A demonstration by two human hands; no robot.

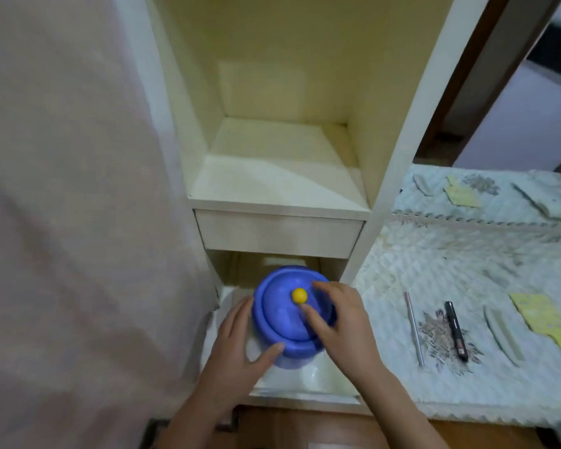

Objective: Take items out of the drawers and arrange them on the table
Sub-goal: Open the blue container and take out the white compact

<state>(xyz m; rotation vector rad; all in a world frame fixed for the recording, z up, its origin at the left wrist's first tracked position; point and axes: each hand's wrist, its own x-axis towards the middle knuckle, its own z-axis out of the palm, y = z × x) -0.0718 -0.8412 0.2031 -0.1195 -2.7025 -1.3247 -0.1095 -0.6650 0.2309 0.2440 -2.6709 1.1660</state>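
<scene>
A round blue lidded container [282, 315] with a yellow knob [299, 295] sits in the open lower drawer [305, 388] of a cream cabinet. My left hand [240, 348] presses against its left side, thumb on the lower rim. My right hand [340, 322] lies over its right side, fingers spread on the lid beside the knob. Both hands grip the container between them. On the table [402, 367] to the right lie a thin silver rod [414, 328], a black pen [455, 330], a pale flat tool [502, 335] and a yellow card [548, 322].
The upper drawer [279, 233] is closed, below an open cabinet shelf [279, 176]. A pink curtain [78, 222] hangs at the left. A mirror [499, 79] behind the table reflects the cloth and the items. The drawer's front edge is near my wrists.
</scene>
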